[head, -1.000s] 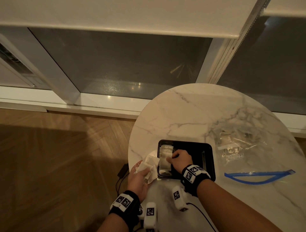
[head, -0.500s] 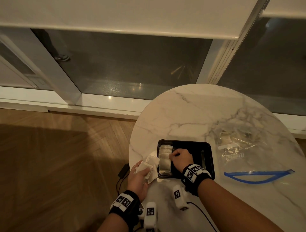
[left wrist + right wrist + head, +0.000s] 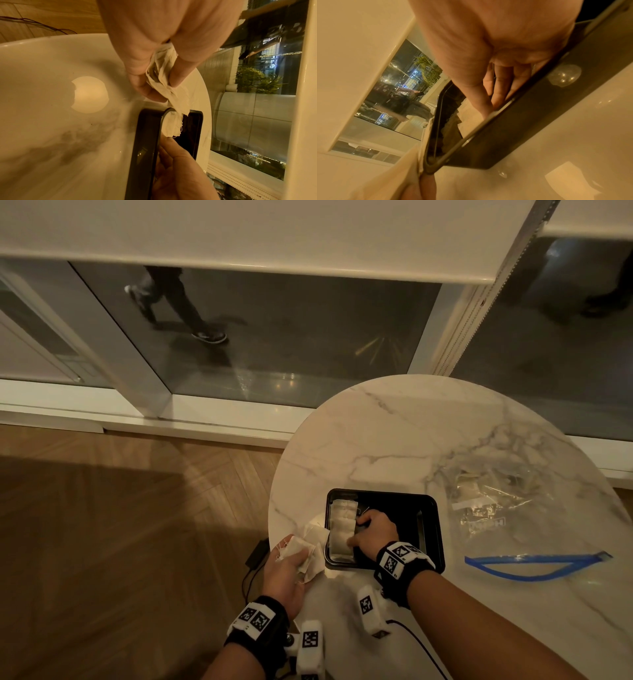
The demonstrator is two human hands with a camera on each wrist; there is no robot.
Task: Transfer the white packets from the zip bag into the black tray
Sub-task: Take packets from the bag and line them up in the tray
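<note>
A black tray sits on the round marble table, with a row of white packets along its left side. My right hand is inside the tray, thumb and fingertips spread against the right edge of that row; the right wrist view shows the fingertips down at the packets. My left hand holds a bunch of white packets at the table's left edge, pinched between thumb and fingers. The clear zip bag with its blue zip lies to the right with a few packets inside.
The table ends just left of the tray, over a wooden floor where a black adapter and cable lie. Behind the table is a glass window; a person's legs walk past outside.
My right hand has slid a little along the row of packets in the tray, thumb now nearer its near end. The left hand keeps its bunch. A walker has appeared outside the window.
</note>
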